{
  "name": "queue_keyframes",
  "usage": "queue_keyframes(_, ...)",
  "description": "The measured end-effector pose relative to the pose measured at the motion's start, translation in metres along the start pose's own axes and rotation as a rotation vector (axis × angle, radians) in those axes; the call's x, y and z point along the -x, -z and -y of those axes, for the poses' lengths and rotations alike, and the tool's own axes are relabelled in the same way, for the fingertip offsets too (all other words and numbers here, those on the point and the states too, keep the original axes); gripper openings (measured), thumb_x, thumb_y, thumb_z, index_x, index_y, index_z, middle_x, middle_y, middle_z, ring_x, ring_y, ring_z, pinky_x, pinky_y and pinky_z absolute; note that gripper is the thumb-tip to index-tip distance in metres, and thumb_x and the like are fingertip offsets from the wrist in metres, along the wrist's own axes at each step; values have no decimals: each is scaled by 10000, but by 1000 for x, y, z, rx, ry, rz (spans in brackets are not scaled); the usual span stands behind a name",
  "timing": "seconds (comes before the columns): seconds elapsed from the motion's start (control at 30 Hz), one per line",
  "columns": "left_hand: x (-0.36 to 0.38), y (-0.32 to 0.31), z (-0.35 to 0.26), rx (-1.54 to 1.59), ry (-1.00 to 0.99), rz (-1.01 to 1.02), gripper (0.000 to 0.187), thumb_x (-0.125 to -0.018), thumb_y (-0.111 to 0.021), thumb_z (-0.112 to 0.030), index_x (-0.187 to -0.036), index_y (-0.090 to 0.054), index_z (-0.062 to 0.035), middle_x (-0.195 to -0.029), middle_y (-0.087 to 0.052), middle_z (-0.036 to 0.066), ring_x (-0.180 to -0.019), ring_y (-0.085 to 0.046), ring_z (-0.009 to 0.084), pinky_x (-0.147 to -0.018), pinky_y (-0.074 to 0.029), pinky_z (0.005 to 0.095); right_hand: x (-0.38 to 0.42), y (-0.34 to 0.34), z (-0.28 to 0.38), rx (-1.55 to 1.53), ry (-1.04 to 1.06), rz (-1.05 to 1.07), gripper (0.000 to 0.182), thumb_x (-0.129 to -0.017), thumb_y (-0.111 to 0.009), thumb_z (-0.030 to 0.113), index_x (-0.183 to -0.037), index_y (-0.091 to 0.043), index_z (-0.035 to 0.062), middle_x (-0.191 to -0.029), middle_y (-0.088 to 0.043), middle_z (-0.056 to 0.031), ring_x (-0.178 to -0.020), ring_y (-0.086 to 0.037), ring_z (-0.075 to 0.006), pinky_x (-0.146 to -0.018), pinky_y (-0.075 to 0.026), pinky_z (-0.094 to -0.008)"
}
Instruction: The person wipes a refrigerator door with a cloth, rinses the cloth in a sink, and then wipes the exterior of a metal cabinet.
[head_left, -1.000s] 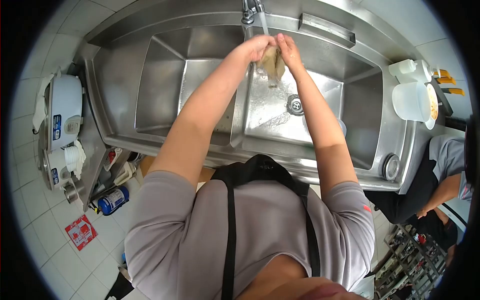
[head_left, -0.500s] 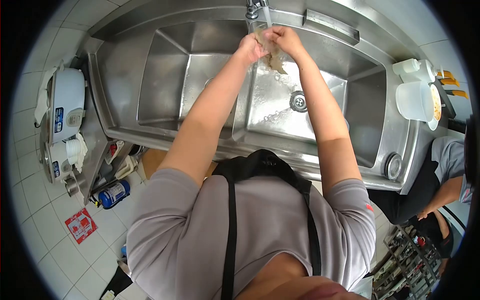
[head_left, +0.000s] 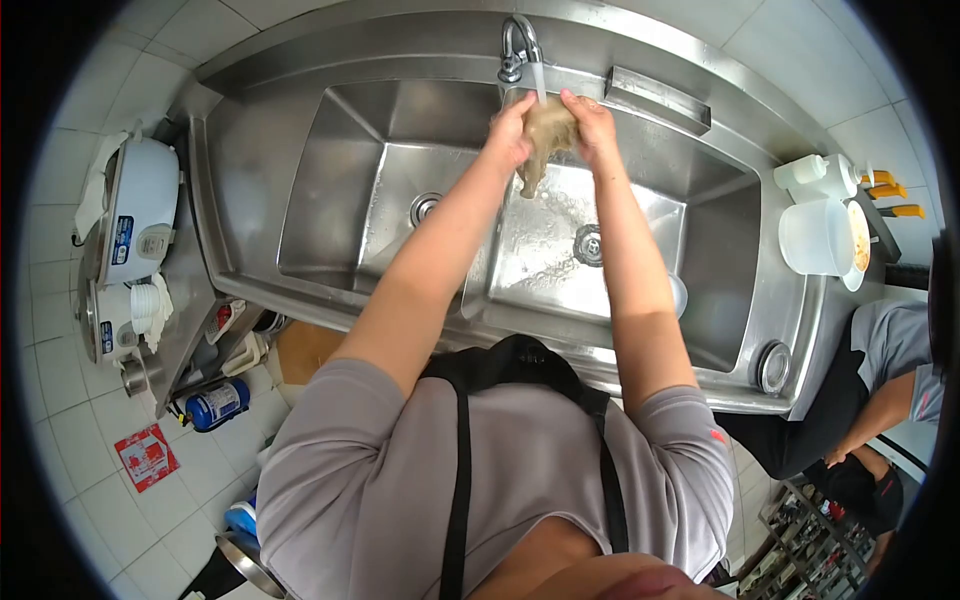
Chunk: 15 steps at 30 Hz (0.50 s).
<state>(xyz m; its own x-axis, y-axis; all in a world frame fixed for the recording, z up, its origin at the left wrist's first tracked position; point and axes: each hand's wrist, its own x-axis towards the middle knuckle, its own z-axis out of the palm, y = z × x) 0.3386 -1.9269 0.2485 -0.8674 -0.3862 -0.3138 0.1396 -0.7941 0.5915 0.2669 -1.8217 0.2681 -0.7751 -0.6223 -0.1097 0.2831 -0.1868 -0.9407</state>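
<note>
Under the running tap point(head_left: 517, 40), a limp, wet, tan cloth-like piece point(head_left: 549, 132) is stretched between my hands, its narrow end hanging down over the sink. My left hand point(head_left: 511, 132) is closed on its left side, thumb on top. At the opposite edge, my right hand point(head_left: 593, 125) grips it the same way. Water point(head_left: 541, 82) falls onto the piece between both thumbs. I cannot tell what material it is. Below it lies the wet right basin point(head_left: 530, 270) with its drain point(head_left: 588, 245).
Left of the divider is a second basin point(head_left: 330, 200). A metal ledge tray point(head_left: 658, 98) sits behind the right basin. White containers point(head_left: 815, 237) and orange-handled knives point(head_left: 885, 190) stand at the right. Another person point(head_left: 885, 400) is at the lower right. A rice cooker point(head_left: 140, 210) is at left.
My hands have moved apart, spreading the tan piece that was bunched between them. The camera view has shifted, so more of the tap shows. A clear round object shows beside my right forearm.
</note>
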Motion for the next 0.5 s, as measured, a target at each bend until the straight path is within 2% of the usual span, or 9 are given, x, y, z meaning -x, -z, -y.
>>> queue_keyframes(0.03,-12,6,10,-2,-6,6,232,-834,-491,-266,-962,-510,-73,-928,-554,74,-846,-553,196,-760,-452,338,2,-19,0,-62,44,-151,238,-696,-687,229,-586,-532,85,-589,-531,11,-495,-445,-84,-459,-349,-243)
queue_keyframes(0.1,-47,31,29,132,104,46,230,-836,-471,-309,-898,-510,-91,-892,-555,63,-824,-553,186,-760,-449,329,13,-54,-3,414,174,-259,288,-680,-691,233,-549,-518,45,-570,-541,-38,-481,-494,-147,-493,-402,-302)
queue_keyframes(0.13,-48,35,29,600,136,655,239,-827,-469,-338,-866,-511,-106,-863,-556,55,-793,-556,178,-728,-460,327,8,-57,-8,414,177,-257,288,-680,-691,233,-549,-518,45,-570,-541,-38,-481,-494,-147,-493,-402,-302)
queue_keyframes(0.2,-25,13,19,308,61,452,262,-847,-435,-334,-901,-505,-87,-885,-556,70,-792,-555,180,-712,-462,327,1,-59,-22,899,646,-295,338,-686,-666,328,-561,-539,40,-576,-545,-112,-502,-511,-228,-525,-401,-348)
queue_keyframes(0.27,-5,-12,1,-123,36,-19,302,-831,-467,-374,-891,-512,-82,-891,-557,61,-799,-561,178,-694,-475,332,-14,-46,-23,941,629,-316,366,-691,-644,376,-588,-555,36,-621,-550,-149,-536,-523,-258,-543,-406,-353)
queue_keyframes(0.3,-4,-9,-2,-126,47,-26,302,-831,-467,-374,-891,-512,-82,-891,-557,61,-799,-561,178,-694,-475,332,-21,-36,-23,982,616,-335,404,-697,-622,423,-615,-572,31,-665,-555,-185,-571,-535,-288,-561,-411,-358)
queue_keyframes(0.33,-9,-5,-8,-172,45,-52,311,-838,-464,-360,-923,-507,-64,-914,-557,70,-823,-560,183,-705,-475,334,-26,-30,-12,719,70,-100,433,-707,-594,474,-714,-615,42,-757,-598,-154,-648,-566,-232,-622,-429,-331)
queue_keyframes(0.43,-13,2,-30,-208,49,-28,355,-849,-465,-327,-1021,-480,-16,-973,-554,91,-881,-557,199,-748,-468,331,-8,-18,15,683,-112,291,383,-749,-589,404,-814,-618,28,-750,-599,-58,-664,-521,-107,-591,-417,-260)
queue_keyframes(0.5,-7,0,-37,-478,17,223,454,-834,-471,-390,-1078,-454,-8,-1011,-543,102,-912,-548,211,-794,-447,332,-22,-8,10,645,-55,379,323,-776,-580,306,-886,-602,4,-782,-601,-56,-686,-533,-121,-610,-425,-252)
